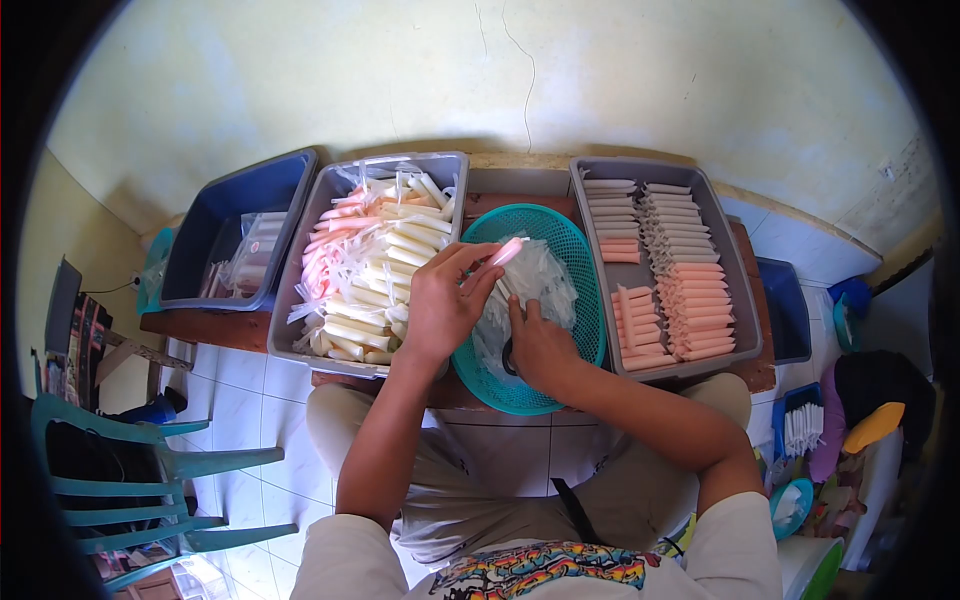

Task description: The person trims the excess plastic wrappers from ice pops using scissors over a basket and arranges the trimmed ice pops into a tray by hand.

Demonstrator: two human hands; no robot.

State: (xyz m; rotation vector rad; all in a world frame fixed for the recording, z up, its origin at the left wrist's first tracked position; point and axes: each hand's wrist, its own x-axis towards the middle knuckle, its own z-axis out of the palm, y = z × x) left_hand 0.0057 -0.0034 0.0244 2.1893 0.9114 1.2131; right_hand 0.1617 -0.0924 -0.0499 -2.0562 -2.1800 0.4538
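My left hand [447,300] pinches a pink ice pop [508,251], a slim filled plastic tube, over the teal basket [597,300]. Close beside it, my right hand [540,348] is closed on scissors [509,357]; only a black handle loop shows, and the blades cannot be made out. Beneath both hands, clear plastic scraps [553,285] fill much of the basket. On the left, a grey tub [287,325] holds a loose heap of pink and pale yellow ice pops [405,260] with long plastic tails. Rows of white and pink ice pops [697,300] are stacked in the right grey tub [745,330].
A dark blue tub [190,255] with a few packed sticks stands at far left on the wooden bench [215,325]. Below it is a green plastic chair [130,490]. Another blue tub [785,310] and household items lie at the right. A cracked wall [450,80] rises behind.
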